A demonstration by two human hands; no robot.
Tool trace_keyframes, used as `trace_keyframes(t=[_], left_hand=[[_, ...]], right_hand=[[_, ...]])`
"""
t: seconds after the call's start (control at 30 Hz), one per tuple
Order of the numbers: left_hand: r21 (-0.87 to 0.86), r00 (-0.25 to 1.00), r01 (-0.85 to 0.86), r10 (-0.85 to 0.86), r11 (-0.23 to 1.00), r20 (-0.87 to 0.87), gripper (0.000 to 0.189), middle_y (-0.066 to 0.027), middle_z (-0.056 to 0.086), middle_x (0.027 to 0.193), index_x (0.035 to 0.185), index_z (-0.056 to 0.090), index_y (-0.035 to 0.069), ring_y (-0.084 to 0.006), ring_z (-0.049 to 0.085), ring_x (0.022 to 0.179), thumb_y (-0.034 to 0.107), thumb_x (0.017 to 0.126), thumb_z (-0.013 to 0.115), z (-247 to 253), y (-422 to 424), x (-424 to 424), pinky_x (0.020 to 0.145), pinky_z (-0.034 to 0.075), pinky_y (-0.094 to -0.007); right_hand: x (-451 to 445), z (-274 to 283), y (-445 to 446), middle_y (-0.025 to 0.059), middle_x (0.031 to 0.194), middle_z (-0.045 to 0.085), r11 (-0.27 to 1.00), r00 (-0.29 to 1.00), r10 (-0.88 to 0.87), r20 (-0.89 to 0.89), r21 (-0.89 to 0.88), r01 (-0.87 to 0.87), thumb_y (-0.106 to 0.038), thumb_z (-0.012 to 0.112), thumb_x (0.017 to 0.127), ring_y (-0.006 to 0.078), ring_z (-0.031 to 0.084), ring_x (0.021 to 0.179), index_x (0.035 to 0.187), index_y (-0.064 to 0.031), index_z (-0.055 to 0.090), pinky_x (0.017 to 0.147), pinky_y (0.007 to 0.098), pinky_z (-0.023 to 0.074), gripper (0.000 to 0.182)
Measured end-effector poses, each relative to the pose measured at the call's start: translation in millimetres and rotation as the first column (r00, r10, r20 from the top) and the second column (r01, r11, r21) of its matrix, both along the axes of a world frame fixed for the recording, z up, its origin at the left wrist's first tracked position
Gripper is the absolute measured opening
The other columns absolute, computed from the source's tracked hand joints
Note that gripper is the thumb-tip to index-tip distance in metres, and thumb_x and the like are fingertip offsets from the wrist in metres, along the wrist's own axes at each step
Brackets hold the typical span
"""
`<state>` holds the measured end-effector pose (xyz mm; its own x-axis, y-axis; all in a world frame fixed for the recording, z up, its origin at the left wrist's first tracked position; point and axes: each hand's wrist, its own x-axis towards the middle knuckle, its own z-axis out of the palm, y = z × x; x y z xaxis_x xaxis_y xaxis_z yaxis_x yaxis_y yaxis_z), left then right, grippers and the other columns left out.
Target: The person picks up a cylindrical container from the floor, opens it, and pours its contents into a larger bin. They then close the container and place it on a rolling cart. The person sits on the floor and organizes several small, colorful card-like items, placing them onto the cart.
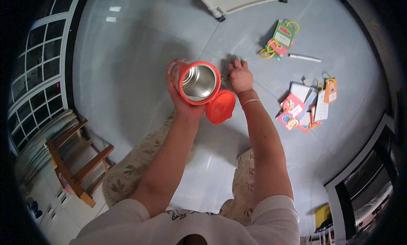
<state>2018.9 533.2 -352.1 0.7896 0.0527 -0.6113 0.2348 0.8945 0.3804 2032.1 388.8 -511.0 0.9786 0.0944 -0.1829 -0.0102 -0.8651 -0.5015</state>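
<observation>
A red canister [199,83] with a bare metal inside rests in my left hand [187,106], which wraps its lower side. Its mouth faces up toward me, and I see only ridged metal within. The red lid [220,106] hangs open beside the rim, on the right. My right hand [241,76] reaches down to the grey floor just right of the canister. Its curled fingers are at a small greyish bundle [226,67], too blurred to name. The fingertips are partly hidden, so their grip on it is unclear.
Flash cards [284,35] on yellow rings lie at the upper right, near a silver-white pen [304,57]. More ringed cards [294,106] are spread further right. A white wheeled stand [241,2] is at the top. A wooden chair [81,168] stands at lower left.
</observation>
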Motion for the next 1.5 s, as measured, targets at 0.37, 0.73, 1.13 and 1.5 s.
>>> trace_keyframes(t=[0.37, 0.73, 1.13, 1.5], left_hand=[[-0.111, 0.924, 0.378, -0.367, 0.919, 0.112, 0.071, -0.0141, 0.055, 0.121, 0.128, 0.046, 0.008, -0.0283, 0.055, 0.109, 0.064, 0.084, 0.04, -41, -48, 61, 0.095, 0.045, -0.0441], [-0.083, 0.847, 0.507, -0.514, 0.858, -0.136, 0.07, -0.0139, 0.055, 0.121, 0.128, 0.046, 0.009, -0.0287, 0.055, 0.11, 0.061, 0.081, 0.052, 8, -136, 35, 0.095, 0.044, -0.0477], [-0.092, 0.831, 0.555, -0.548, 0.827, 0.094, 0.07, -0.0144, 0.053, 0.124, 0.128, 0.044, 0.007, -0.0275, 0.055, 0.11, 0.057, 0.081, 0.054, 23, -128, 58, 0.095, 0.045, -0.0454], [-0.093, 0.918, 0.395, -0.396, 0.914, 0.003, 0.063, -0.0145, 0.058, 0.115, 0.121, 0.05, 0.006, -0.0273, 0.059, 0.103, 0.053, 0.081, 0.057, 13, -123, 53, 0.092, 0.047, -0.0436]], right_hand=[[1, 160, -65, 0.018, 0.098, 0.054, 0.732, 0.952, -0.1, 0.289, 0.669, -0.126, 0.0, 0.061, 0.073, 0.0363, 0.056, 0.094, 0.097, 0.0002, 0.054, 0.079, 0.0397, 0.0483, 0.025], [42, 105, -67, 0.0083, 0.133, 0.046, 0.969, 0.963, 0.167, -0.212, -0.148, -0.2, -0.039, 0.041, 0.092, 0.0246, 0.04, 0.125, 0.126, -0.0137, 0.047, 0.109, 0.038, 0.0245, 0.044], [53, 141, -80, 0.0082, 0.123, 0.054, 0.981, 0.974, 0.178, 0.141, 0.057, -0.187, -0.033, 0.043, 0.094, 0.0238, 0.05, 0.115, 0.127, -0.0121, 0.047, 0.096, 0.0392, 0.0421, 0.039], [65, 145, -59, 0.0043, 0.122, 0.051, 0.871, 0.94, 0.339, -0.024, -0.369, -0.324, -0.037, 0.038, 0.094, 0.0233, 0.045, 0.115, 0.121, -0.0149, 0.049, 0.1, 0.0387, 0.0336, 0.037]])
